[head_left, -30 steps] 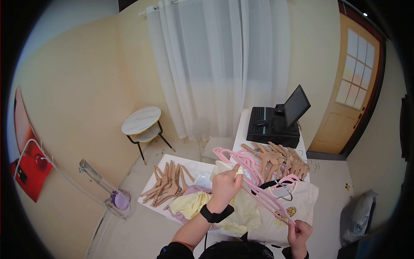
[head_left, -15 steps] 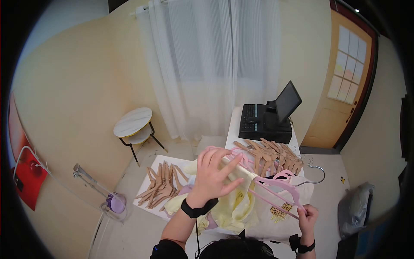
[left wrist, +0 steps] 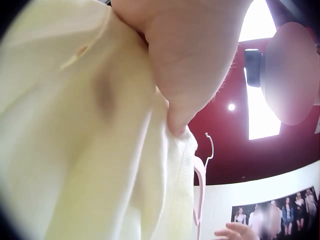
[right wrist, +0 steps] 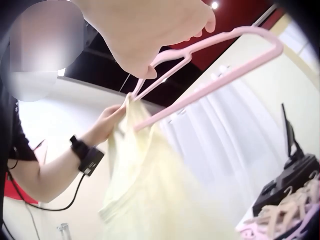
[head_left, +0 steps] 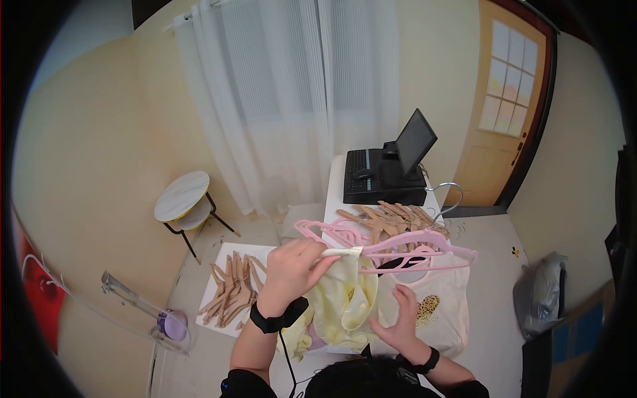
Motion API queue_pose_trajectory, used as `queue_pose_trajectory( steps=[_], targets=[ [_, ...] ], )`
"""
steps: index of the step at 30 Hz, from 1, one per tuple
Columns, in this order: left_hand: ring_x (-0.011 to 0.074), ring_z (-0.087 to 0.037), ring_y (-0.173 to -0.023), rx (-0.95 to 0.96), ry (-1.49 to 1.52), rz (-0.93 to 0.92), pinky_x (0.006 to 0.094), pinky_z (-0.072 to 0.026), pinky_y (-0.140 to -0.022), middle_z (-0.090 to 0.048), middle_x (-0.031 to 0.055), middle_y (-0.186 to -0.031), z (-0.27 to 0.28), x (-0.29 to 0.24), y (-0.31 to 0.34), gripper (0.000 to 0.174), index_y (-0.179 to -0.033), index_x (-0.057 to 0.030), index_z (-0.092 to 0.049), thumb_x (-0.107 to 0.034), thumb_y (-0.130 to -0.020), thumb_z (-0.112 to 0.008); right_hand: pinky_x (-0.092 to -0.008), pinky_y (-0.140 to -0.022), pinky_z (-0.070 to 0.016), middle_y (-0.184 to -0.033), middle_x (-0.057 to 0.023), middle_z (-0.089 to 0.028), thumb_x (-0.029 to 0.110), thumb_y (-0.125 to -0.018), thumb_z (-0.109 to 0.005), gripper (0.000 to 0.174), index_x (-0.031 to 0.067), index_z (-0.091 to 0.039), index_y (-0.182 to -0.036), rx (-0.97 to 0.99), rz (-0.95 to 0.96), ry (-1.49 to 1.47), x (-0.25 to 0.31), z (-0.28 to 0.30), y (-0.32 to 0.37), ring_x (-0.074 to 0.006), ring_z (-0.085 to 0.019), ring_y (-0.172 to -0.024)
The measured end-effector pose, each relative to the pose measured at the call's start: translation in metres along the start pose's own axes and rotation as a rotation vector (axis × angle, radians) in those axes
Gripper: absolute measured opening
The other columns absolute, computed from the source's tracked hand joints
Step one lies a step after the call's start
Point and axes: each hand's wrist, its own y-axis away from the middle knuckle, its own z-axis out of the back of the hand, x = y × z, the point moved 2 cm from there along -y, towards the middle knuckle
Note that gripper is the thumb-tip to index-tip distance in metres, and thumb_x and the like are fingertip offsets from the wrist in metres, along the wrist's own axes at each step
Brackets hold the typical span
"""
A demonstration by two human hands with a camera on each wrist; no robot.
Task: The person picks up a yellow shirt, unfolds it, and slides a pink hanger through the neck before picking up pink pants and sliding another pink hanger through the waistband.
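Observation:
My left hand [head_left: 293, 273] grips the shoulder of a pale yellow garment [head_left: 342, 302] together with the end of a pink hanger [head_left: 418, 240] inside it. The hanger's other arm sticks out bare to the right, and its metal hook points up. Below the hanger, my right hand [head_left: 401, 325] is apart from it with fingers spread and nothing in them. In the right wrist view the garment [right wrist: 150, 185] hangs down from one end of the hanger [right wrist: 210, 82]. Yellow cloth [left wrist: 100, 160] fills much of the left wrist view, with the thumb pressed on its edge.
A cream shirt [head_left: 444, 325] with a leopard-print motif lies on the table at right. Several wooden hangers [head_left: 232, 288] lie at left; more wooden hangers [head_left: 391, 219] and pink hangers [head_left: 332, 232] lie behind. A black monitor unit [head_left: 385, 182] stands at the back.
My right hand has let go of the hanger's right end and dropped below it. The left hand has gone from spread fingers to gripping the garment's shoulder. The head view has turned right.

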Motion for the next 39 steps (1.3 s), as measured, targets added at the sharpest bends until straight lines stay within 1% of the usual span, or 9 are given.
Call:
queue_pose_trajectory(
  steps=[5, 11, 13, 16, 17, 27, 33, 36, 39],
  targets=[
    [0.0226, -0.052, -0.053, -0.011, -0.008, 0.128, 0.0314, -0.0406, -0.047, -0.052, 0.0050, -0.060, 0.003, 0.004, 0.007, 0.022, -0.071, -0.0067, -0.057, -0.024, -0.069, -0.070, -0.0320, -0.074, -0.0441, -0.102, -0.0163, -0.048, 0.011, -0.062, -0.070, 0.052, 0.0047, -0.047, -0.108, 0.126, -0.436, -0.233, -0.065, -0.057, 0.024, -0.0251, -0.051, -0.090],
    [0.0239, -0.053, -0.052, 0.022, -0.011, 0.275, 0.0319, -0.0407, -0.047, -0.052, 0.0063, -0.059, 0.006, 0.039, 0.059, 0.022, -0.068, -0.0054, -0.057, -0.023, -0.068, -0.070, -0.0257, -0.057, -0.0445, -0.073, -0.0039, -0.054, 0.001, -0.063, -0.066, 0.025, 0.0039, -0.053, -0.084, 0.100, -0.822, -0.141, -0.161, -0.019, 0.023, -0.0140, -0.052, -0.060],
    [0.0240, -0.053, -0.052, 0.082, -0.016, 0.271, 0.0317, -0.0408, -0.047, -0.052, 0.0064, -0.058, 0.004, 0.040, 0.079, 0.022, -0.067, -0.0052, -0.057, -0.023, -0.068, -0.070, -0.0227, -0.038, -0.0343, -0.062, -0.0016, -0.052, 0.000, -0.063, -0.065, 0.017, 0.0055, -0.053, -0.074, -0.024, -0.949, -0.459, -0.168, 0.004, 0.006, -0.0083, -0.043, -0.043],
    [0.0240, -0.054, -0.052, 0.135, -0.013, 0.285, 0.0314, -0.0408, -0.046, -0.053, 0.0066, -0.058, 0.001, 0.037, 0.097, 0.021, -0.066, -0.0051, -0.058, -0.022, -0.067, -0.070, -0.0235, -0.035, -0.0318, -0.052, 0.0006, -0.046, -0.001, -0.067, -0.061, 0.017, 0.0067, -0.046, -0.063, -0.051, -1.126, -0.495, -0.196, 0.019, 0.006, -0.0102, -0.042, -0.039],
    [0.0240, -0.054, -0.052, 0.122, -0.007, 0.310, 0.0313, -0.0408, -0.046, -0.053, 0.0066, -0.058, 0.001, 0.037, 0.101, 0.021, -0.066, -0.0052, -0.058, -0.021, -0.067, -0.070, -0.0236, -0.030, -0.0245, -0.049, 0.0006, -0.043, -0.003, -0.066, -0.059, 0.022, 0.0079, -0.042, -0.058, -0.087, -1.074, -0.511, -0.201, 0.019, 0.007, -0.0093, -0.037, -0.034],
    [0.0240, -0.055, -0.053, 0.142, -0.027, 0.311, 0.0316, -0.0414, -0.046, -0.054, 0.0066, -0.059, -0.016, 0.029, 0.107, 0.018, -0.067, -0.0059, -0.059, -0.021, -0.069, -0.069, -0.0244, -0.030, -0.0270, -0.047, 0.0024, -0.037, -0.005, -0.061, -0.055, 0.029, 0.0108, -0.033, -0.050, -0.119, -0.962, -0.376, -0.209, 0.028, -0.006, -0.0090, -0.036, -0.033],
    [0.0274, -0.058, -0.057, 0.214, 0.135, 0.506, 0.0338, -0.0450, -0.051, -0.059, 0.0102, -0.065, -0.064, 0.004, 0.132, 0.022, -0.072, -0.0052, -0.062, -0.026, -0.074, -0.066, -0.0297, -0.039, -0.0302, -0.043, -0.0039, -0.035, -0.003, -0.059, -0.051, 0.020, 0.0020, -0.036, -0.049, -0.253, -0.558, 0.114, -0.166, 0.016, -0.011, -0.0103, -0.038, -0.041],
    [0.0269, -0.059, -0.058, 0.208, 0.152, 0.515, 0.0336, -0.0452, -0.051, -0.060, 0.0108, -0.067, -0.071, -0.005, 0.131, 0.022, -0.072, -0.0051, -0.063, -0.027, -0.074, -0.066, -0.0316, -0.042, -0.0310, -0.044, -0.0090, -0.034, 0.001, -0.060, -0.052, 0.018, -0.0006, -0.037, -0.051, -0.205, -0.618, 0.104, -0.142, 0.013, -0.016, -0.0134, -0.039, -0.042],
    [0.0269, -0.059, -0.057, 0.263, 0.140, 0.492, 0.0333, -0.0453, -0.050, -0.061, 0.0112, -0.067, -0.073, -0.017, 0.122, 0.023, -0.072, -0.0046, -0.063, -0.027, -0.074, -0.065, -0.0326, -0.041, -0.0316, -0.044, -0.0117, -0.035, 0.005, -0.059, -0.055, 0.020, -0.0009, -0.037, -0.051, -0.024, -0.471, 0.125, -0.127, 0.001, -0.008, -0.0190, -0.038, -0.040]
  ],
)
